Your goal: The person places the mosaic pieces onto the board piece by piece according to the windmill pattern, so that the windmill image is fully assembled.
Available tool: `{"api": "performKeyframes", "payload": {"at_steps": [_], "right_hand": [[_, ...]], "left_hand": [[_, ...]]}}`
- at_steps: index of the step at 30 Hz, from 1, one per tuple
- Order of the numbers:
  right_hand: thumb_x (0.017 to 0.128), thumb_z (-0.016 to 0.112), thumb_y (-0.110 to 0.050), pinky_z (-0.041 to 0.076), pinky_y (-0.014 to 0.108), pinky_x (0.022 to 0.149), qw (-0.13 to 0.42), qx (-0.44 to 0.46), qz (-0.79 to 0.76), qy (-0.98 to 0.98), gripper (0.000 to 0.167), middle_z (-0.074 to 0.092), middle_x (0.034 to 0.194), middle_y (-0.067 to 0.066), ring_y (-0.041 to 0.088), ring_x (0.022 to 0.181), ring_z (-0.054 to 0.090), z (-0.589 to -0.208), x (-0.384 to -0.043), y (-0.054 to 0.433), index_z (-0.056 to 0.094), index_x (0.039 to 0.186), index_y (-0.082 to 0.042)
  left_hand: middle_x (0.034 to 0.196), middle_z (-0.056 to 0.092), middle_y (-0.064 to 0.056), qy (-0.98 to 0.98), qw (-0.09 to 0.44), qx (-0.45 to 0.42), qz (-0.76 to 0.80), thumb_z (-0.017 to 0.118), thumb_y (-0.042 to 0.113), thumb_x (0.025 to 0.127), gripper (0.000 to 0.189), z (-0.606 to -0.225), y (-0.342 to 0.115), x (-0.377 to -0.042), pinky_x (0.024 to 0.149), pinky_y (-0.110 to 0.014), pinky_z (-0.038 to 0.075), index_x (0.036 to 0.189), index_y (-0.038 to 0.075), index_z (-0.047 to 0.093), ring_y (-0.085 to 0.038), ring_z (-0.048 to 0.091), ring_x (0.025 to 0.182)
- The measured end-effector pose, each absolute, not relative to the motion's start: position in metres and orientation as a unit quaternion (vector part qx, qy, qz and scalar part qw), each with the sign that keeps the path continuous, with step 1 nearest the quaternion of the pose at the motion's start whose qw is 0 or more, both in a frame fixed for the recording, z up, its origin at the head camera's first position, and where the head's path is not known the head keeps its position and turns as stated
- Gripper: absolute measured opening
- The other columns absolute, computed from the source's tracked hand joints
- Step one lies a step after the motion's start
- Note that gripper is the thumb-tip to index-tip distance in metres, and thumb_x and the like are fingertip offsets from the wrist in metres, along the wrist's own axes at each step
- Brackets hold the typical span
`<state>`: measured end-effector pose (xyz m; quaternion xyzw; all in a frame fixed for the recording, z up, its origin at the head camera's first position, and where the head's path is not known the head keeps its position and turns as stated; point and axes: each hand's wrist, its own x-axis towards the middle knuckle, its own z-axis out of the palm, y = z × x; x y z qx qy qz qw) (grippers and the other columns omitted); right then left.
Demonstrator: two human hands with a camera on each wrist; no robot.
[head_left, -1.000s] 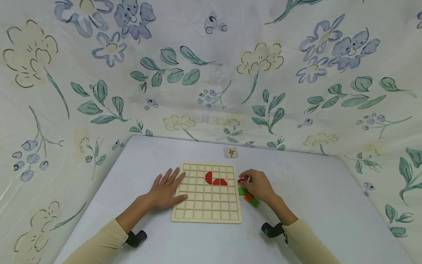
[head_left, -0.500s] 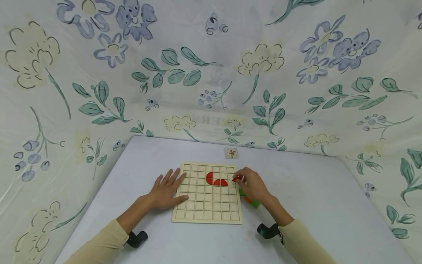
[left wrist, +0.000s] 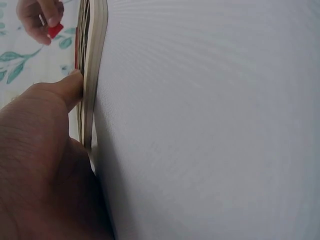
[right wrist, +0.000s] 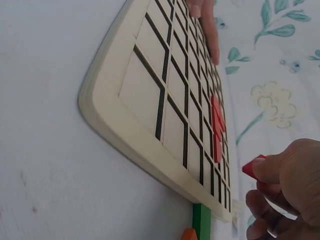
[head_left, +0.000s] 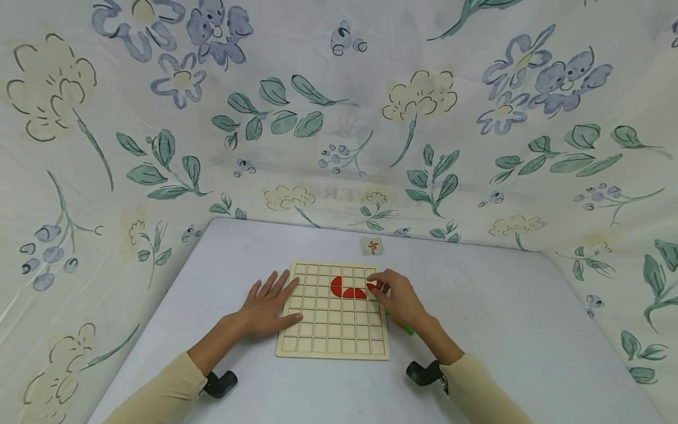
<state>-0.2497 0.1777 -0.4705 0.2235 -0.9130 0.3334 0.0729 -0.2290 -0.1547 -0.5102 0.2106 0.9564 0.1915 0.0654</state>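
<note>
A pale wooden grid board (head_left: 332, 331) lies on the table. My left hand (head_left: 266, 309) rests on its left edge with fingers spread; in the left wrist view, the thumb (left wrist: 70, 89) lies over the rim. Red curved tiles (head_left: 336, 287) sit in cells of the upper middle, three of them, forming part of a rounded shape. Over the board's right side, my right hand (head_left: 402, 300) pinches another small red tile (right wrist: 253, 167) between thumb and finger. That tile is close to the right of the placed ones, partly covered by the fingers.
Beside the board's right edge lie a green tile (right wrist: 202, 222) and an orange tile (right wrist: 189, 234), mostly hidden by the right hand in the head view. A small patterned card (head_left: 372, 246) lies behind the board. A floral curtain (head_left: 339, 118) stands behind the table.
My right hand has picked up the red tile from beside the board and carried it left, over the right-hand cells. The left hand has stayed put.
</note>
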Motion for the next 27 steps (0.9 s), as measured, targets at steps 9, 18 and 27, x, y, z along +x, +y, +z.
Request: {"api": "performKeyframes", "payload": {"at_steps": [9,18,27], "right_hand": [[0.089,0.070,0.002,0.048,0.026,0.063,0.085,0.237,0.349,-0.903,0.019,0.060,0.086,-0.004,0.012,0.072,0.054,-0.473,-0.250,0.164,0.070,0.107,-0.005],[0.088,0.073,-0.002,0.050,0.024,0.063,0.063,0.246,0.383,-0.888,0.011,0.066,0.087,-0.004,0.010,0.073,0.058,-0.475,-0.250,0.146,0.070,0.098,-0.006],[0.089,0.074,-0.006,0.050,0.026,0.063,0.064,0.244,0.409,-0.877,0.007,0.069,0.084,-0.002,0.011,0.071,0.057,-0.474,-0.251,0.131,0.072,0.096,-0.006]], "left_hand": [[0.164,0.004,-0.015,0.957,0.065,0.210,0.189,0.048,0.067,0.091,0.093,-0.511,-0.154,-0.230,0.112,-0.060,-0.006,0.158,0.011,0.018,-0.036,-0.005,0.148],[0.164,0.005,-0.014,0.957,0.058,0.210,0.191,0.049,0.066,0.092,0.091,-0.513,-0.155,-0.231,0.112,-0.061,-0.005,0.158,0.011,0.019,-0.036,-0.005,0.148],[0.162,0.008,-0.020,0.955,0.069,0.218,0.188,0.051,0.064,0.092,0.092,-0.504,-0.155,-0.229,0.111,-0.063,-0.003,0.157,0.007,0.021,-0.041,-0.001,0.147]]}}
